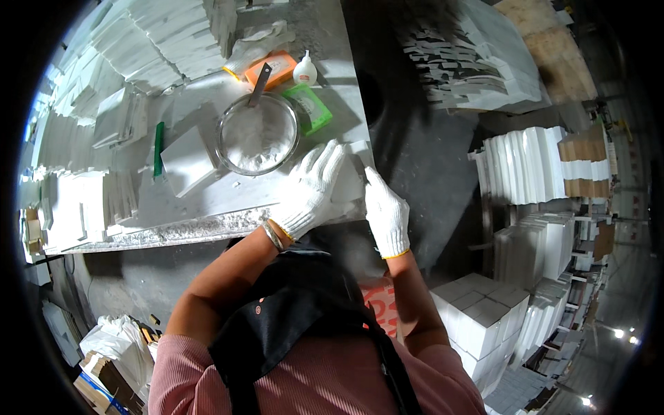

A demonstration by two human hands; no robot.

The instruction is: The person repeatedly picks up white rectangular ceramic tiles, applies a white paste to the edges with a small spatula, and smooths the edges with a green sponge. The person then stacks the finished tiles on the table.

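Note:
Both my hands wear white knitted gloves. My left hand (315, 187) lies flat, fingers stretched, over the left side of a pale slab (350, 185) at the table's near right corner. Along the slab's right edge rests my right hand (387, 213), its fingers extended and close together; the thumb is hidden. Just beyond my left hand stands a clear round bowl (228, 149) of white powder (257, 138). A scraper-like tool (261, 81) with a dark handle leans in it. Left of the bowl lies a white square tile (188, 162).
A green box (308, 108), an orange box (272, 68) and a white squeeze bottle (305, 70) stand behind the bowl. A green strip (159, 148) lies left. Stacked white tiles (149, 38) fill the table's far left. More stacks (522, 166) and a block pile (478, 315) stand right.

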